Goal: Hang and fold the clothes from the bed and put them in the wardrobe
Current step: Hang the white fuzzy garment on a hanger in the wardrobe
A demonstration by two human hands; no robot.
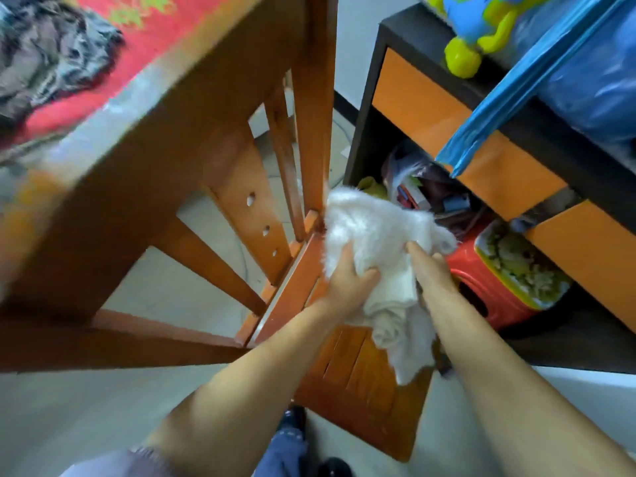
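Note:
A white fluffy garment (371,232) is bunched up in front of me, above a wooden chair seat (364,387). My left hand (347,280) grips its left side, thumb pressed into the fabric. My right hand (430,270) grips its right side, fingers buried in the cloth. A loose end of the garment hangs down between my forearms. At the upper left lies the bed (113,46) with a red patterned cover, and a dark mottled piece of clothing (44,60) rests on it.
The wooden bed frame and its slats (282,160) stand close on the left. On the right is a black and orange shelf unit (430,108) holding bags, a red stool (481,297), a toy (475,29) and blue plastic (516,80). Pale floor shows below.

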